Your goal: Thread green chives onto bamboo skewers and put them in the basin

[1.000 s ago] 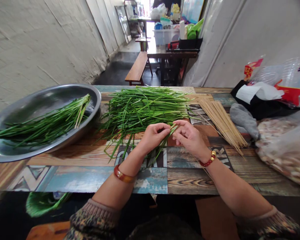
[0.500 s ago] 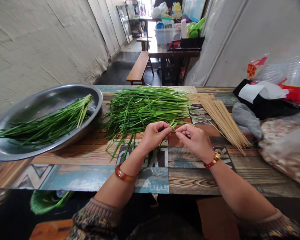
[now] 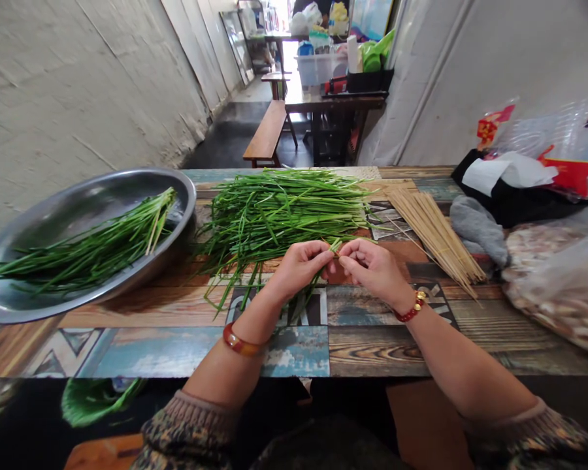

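A small bunch of garlic chives point(image 3: 335, 245) is pinched between the thumb and fingers of my left hand point(image 3: 306, 264), its pale cut ends pointing up and its leaves hanging below. My right hand point(image 3: 370, 266) meets it from the other side, thumb and forefinger closed at the stem ends; its other fingers are curled, and anything inside them is hidden. Just beyond both hands lies a large pile of garlic chives point(image 3: 284, 205), stems toward the right. To the right of it, thin bamboo skewers point(image 3: 436, 238) are spread in a loose bundle.
On the left stands a wide metal basin point(image 3: 102, 179) with more chives point(image 3: 112, 241) in it. A clear bag of pale pieces point(image 3: 543, 281), a grey cloth-like bundle point(image 3: 477, 225) and a black bag point(image 3: 529, 202) crowd the right. Beyond the table point(image 3: 377, 343) is a bench point(image 3: 267, 134).
My two hands have come slightly closer together around the chive ends, and the right fingers now touch them. The whole view has shifted a little.
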{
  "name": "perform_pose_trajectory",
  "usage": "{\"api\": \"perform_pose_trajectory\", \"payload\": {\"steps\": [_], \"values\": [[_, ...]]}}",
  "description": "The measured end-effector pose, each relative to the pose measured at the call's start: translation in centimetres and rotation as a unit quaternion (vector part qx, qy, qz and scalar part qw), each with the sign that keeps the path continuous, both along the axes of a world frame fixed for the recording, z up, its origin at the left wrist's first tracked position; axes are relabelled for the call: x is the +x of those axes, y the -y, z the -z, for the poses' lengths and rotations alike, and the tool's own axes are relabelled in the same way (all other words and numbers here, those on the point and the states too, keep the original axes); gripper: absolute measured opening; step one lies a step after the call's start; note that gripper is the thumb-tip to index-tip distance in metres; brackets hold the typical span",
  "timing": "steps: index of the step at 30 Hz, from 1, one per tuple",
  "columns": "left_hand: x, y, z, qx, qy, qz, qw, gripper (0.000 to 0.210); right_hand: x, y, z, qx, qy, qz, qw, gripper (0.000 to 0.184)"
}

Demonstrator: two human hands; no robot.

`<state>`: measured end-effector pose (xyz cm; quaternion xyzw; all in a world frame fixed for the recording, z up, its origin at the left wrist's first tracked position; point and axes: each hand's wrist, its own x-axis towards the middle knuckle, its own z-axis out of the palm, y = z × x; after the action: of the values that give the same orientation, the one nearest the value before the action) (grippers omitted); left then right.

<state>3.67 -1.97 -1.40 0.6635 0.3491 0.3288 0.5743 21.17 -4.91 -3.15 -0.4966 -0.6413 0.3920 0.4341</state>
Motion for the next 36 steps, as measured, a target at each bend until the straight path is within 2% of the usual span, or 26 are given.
{"api": "perform_pose_trajectory", "payload": {"steps": [4,7,10,14,18,22,24,29,32,36], "values": [[0.2,0.2,0.0,0.014,-0.052,-0.003,0.999,0.036,0.0,-0.3,0.2,0.002,-0.028,0.015,1.000,0.025],[0.2,0.3,-0.2,0.015,-0.078,0.012,0.997,0.038,0.0,-0.4,-0.1,0.016,-0.003,0.029,0.999,0.022],[0.0,0.3,-0.5,0.004,-0.074,0.021,0.997,0.035,-0.1,-0.3,-0.2,0.020,0.002,0.038,0.999,0.022],[-0.2,0.2,-0.6,-0.018,-0.059,0.030,0.998,0.036,-0.6,-0.2,0.1,0.021,-0.056,0.062,0.996,0.022],[-0.2,0.1,-0.3,-0.034,-0.060,0.030,0.997,0.039,-1.2,-0.2,0.2,0.071,0.002,0.112,0.991,0.019],[-0.1,0.0,0.0,-0.020,-0.078,0.019,0.997,0.039,-1.5,-0.2,0.4,0.064,0.003,0.134,0.989,0.021],[-0.1,-0.1,0.2,-0.015,-0.085,0.012,0.996,0.039,-1.4,-0.3,0.5,0.034,-0.026,0.120,0.992,0.023],[-0.1,-0.2,0.3,-0.054,-0.056,0.009,0.997,0.039,-0.4,-0.7,0.4,-0.072,-0.158,-0.013,0.985,0.036],[-0.2,-0.2,0.3,-0.063,-0.042,0.005,0.997,0.039,0.1,-0.8,0.3,-0.064,-0.180,-0.012,0.981,0.044],[-0.2,-0.2,0.4,-0.069,-0.035,0.009,0.997,0.038,0.0,-0.8,0.1,-0.009,-0.091,-0.007,0.996,0.038]]}}
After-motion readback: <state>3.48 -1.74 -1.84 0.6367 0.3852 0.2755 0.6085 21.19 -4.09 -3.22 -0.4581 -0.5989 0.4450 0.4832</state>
